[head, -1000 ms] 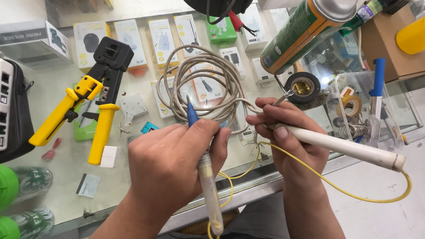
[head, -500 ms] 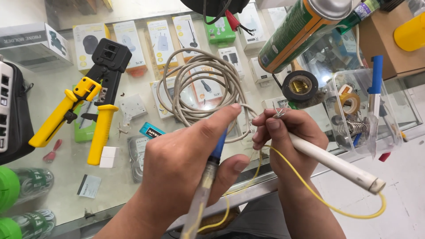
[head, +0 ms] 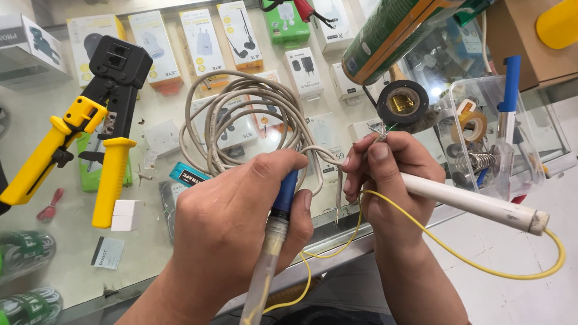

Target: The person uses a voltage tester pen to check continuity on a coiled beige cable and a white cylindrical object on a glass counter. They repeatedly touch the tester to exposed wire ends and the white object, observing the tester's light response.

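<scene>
Over a glass counter (head: pixel 72 271), the left hand (head: pixel 241 222) is clenched around a blue-handled soldering iron (head: pixel 274 241), while the right hand (head: pixel 391 180) grips a white tube (head: pixel 475 204) trailing a yellow wire (head: pixel 481 265). A coiled grey cable (head: pixel 241 120) lies just behind both hands, with yellow-handled crimping pliers (head: pixel 90 132) well to the left

The left hand (head: pixel 241 222) hides the blue-gripped tool's (head: pixel 284 192) tip; the yellow crimper's (head: pixel 72 150) handle runs off the left edge.
</scene>
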